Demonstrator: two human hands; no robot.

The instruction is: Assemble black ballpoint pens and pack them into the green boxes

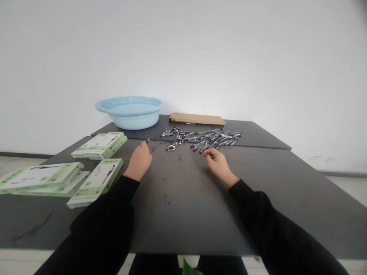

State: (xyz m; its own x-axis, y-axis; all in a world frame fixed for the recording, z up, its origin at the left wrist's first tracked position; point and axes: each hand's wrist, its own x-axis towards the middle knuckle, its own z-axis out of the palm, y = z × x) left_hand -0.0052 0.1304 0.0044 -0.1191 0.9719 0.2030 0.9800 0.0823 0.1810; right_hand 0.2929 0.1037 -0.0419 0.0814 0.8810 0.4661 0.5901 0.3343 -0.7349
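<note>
Currently:
- Left hand [139,160] rests on the dark table [183,214], curled, pinching one small dark pen-like piece [148,140] that sticks out past the fingertips.
- Right hand [218,163] sits at the near edge of the pile of small black-and-silver pieces [202,138], fingers bent onto the closest ones; can't tell whether it actually grips any.
- Pile lies mid-table, spread wide, a few strays just in front of it. Individual pieces too small to identify for certain.
- Green-and-white boxes on the left: one pair [100,145] near the basin, one single [99,181] just beside the left sleeve, one stack [43,177] cut off by the frame edge. Printing on the lids shows a dark slim product picture; text unreadable, no brand legible.
- Light blue plastic basin [130,112] at the far left of the table; contents hidden by its rim.
- Brown flat envelope [197,118] lies behind the pile, no visible writing.
- Both arms in black sleeves.
</note>
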